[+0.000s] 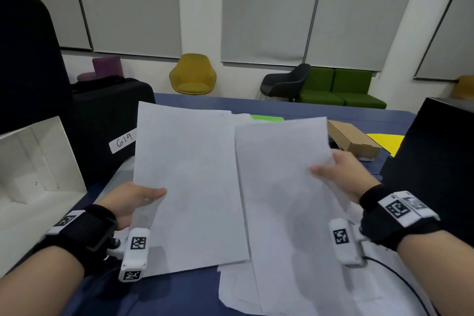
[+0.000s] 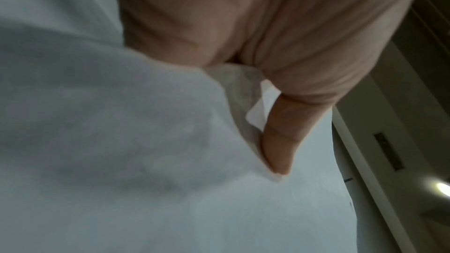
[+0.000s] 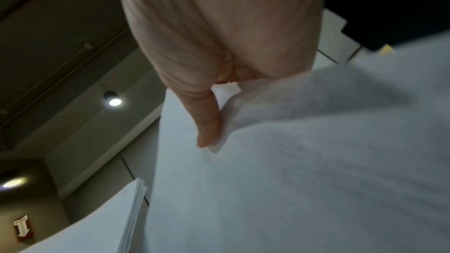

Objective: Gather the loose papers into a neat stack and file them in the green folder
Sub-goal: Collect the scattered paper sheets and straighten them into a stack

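My left hand (image 1: pixel 136 200) pinches the left edge of a bundle of white papers (image 1: pixel 187 182) held above the blue table, thumb on top. The left wrist view shows that thumb (image 2: pixel 280 141) pressed on the sheets (image 2: pixel 121 141). My right hand (image 1: pixel 338 174) pinches the right edge of a second batch of white papers (image 1: pixel 282 174), thumb (image 3: pixel 209 126) on top in the right wrist view, with the left bundle's edge (image 3: pixel 136 209) beside it. More loose sheets (image 1: pixel 243 290) lie on the table beneath. The green folder (image 1: pixel 266 118) peeks out behind the held papers.
A black case (image 1: pixel 107 131) labelled 619 stands at the left, with a white open box (image 1: pixel 33 161) in front of it. A cardboard box (image 1: pixel 351 141) and a yellow sheet (image 1: pixel 387 141) lie at the right, next to a black box (image 1: pixel 436 156). Chairs stand beyond the table.
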Demonstrator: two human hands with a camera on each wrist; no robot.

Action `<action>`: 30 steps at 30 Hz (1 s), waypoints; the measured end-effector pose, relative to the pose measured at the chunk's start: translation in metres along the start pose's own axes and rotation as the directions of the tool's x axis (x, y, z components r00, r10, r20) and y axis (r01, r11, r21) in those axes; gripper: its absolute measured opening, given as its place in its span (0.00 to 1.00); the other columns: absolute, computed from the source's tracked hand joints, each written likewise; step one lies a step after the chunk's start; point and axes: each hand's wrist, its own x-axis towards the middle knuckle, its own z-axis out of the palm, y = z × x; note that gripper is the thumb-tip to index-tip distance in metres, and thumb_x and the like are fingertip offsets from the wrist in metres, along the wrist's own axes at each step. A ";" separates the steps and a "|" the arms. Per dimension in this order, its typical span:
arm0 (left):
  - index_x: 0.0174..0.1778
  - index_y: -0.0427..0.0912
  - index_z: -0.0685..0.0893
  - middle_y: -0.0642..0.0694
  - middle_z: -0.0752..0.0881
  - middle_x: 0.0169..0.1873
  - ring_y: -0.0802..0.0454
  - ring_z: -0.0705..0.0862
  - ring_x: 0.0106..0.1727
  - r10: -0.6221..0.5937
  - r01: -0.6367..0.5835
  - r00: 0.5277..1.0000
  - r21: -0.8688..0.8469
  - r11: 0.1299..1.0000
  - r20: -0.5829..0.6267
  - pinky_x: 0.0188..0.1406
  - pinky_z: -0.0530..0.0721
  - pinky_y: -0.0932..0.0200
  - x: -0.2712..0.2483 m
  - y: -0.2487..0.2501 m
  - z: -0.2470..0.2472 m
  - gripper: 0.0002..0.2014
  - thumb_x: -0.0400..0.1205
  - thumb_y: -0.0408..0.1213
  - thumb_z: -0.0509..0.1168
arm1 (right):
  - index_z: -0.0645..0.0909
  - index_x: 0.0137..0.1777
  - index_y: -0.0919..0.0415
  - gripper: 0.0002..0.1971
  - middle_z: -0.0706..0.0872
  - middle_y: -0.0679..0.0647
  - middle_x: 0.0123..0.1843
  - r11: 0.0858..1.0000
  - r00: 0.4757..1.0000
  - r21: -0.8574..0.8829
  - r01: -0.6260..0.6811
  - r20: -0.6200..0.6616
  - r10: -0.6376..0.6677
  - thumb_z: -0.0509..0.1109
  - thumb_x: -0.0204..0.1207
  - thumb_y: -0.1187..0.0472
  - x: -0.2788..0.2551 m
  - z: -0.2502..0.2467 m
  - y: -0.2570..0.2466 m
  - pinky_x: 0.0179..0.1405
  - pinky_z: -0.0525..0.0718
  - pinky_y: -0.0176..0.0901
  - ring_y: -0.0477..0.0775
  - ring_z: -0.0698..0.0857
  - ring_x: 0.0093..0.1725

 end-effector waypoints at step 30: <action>0.62 0.34 0.86 0.37 0.89 0.59 0.35 0.83 0.67 0.232 -0.228 0.969 -0.049 0.972 0.089 0.72 0.76 0.38 -0.012 0.030 0.105 0.18 0.85 0.41 0.59 | 0.76 0.54 0.58 0.10 0.88 0.57 0.54 0.874 0.983 0.466 0.138 -0.170 -0.065 0.70 0.78 0.71 -0.003 0.037 -0.038 0.60 0.85 0.60 0.60 0.87 0.54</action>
